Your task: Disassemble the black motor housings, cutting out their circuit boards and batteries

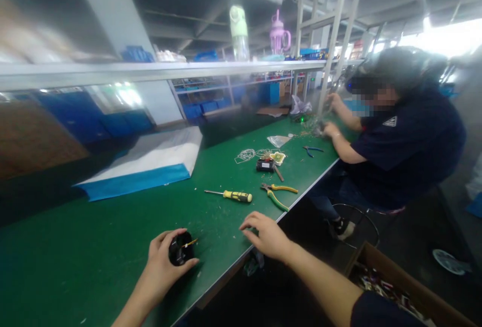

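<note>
My left hand (162, 265) is closed round a small black round part (181, 248) with a thin yellow wire sticking out, held just above the green bench (113, 236). My right hand (266, 234) rests near the bench's front edge with its fingers curled down and spread, holding nothing I can see. A yellow-handled screwdriver (231, 195) lies a little beyond both hands. Yellow-and-green pliers (277, 194) lie to its right.
A co-worker in dark clothes (399, 141) sits at the right end of the bench, hands on small parts. A small black device (265, 165), coiled wire (246, 155) and blue-handled cutters (312, 150) lie mid-bench. A white and blue box (150, 164) stands at left. A cardboard box (399, 287) sits on the floor.
</note>
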A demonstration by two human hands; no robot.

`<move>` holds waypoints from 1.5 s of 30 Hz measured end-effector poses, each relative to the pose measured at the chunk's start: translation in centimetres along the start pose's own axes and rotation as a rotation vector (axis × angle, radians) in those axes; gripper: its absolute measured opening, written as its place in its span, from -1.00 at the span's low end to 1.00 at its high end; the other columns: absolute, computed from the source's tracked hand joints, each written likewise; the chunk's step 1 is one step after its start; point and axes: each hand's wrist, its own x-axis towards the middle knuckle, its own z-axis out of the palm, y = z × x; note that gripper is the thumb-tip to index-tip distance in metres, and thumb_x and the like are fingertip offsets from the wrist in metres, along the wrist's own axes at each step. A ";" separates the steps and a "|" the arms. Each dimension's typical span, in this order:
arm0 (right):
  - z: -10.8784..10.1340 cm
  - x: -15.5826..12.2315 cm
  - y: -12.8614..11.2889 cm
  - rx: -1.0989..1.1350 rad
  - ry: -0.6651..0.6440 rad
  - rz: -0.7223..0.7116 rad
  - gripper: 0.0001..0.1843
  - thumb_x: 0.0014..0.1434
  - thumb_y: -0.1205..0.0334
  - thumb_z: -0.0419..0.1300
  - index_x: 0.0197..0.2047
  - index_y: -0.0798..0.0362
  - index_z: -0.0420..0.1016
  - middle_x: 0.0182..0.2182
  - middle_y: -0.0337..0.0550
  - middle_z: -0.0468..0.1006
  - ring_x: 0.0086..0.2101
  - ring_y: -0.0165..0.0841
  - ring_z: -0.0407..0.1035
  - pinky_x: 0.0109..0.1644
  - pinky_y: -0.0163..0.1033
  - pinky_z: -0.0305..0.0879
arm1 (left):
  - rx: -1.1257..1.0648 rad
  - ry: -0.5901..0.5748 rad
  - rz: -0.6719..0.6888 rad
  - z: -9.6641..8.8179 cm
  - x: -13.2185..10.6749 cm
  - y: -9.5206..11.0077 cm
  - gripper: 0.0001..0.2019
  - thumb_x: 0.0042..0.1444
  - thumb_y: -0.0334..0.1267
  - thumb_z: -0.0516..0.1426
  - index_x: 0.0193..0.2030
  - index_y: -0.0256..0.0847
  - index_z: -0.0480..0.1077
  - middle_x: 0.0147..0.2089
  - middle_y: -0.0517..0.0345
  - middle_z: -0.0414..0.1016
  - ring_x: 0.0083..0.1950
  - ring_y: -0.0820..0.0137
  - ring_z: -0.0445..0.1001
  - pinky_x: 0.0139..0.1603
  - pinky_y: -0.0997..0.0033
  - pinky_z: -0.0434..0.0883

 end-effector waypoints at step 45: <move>-7.5 14.3 18.7 -0.530 0.121 0.478 -0.53 -0.06 0.09 0.33 -0.08 0.14 0.47 -0.12 0.08 0.41 -0.20 -0.19 0.34 -0.17 -0.18 0.22 | -0.002 -0.120 0.173 -1.4 -5.2 11.5 -0.46 0.03 -0.23 0.22 0.18 0.04 0.24 0.33 0.07 0.06 0.35 0.09 0.03 0.28 -0.12 0.23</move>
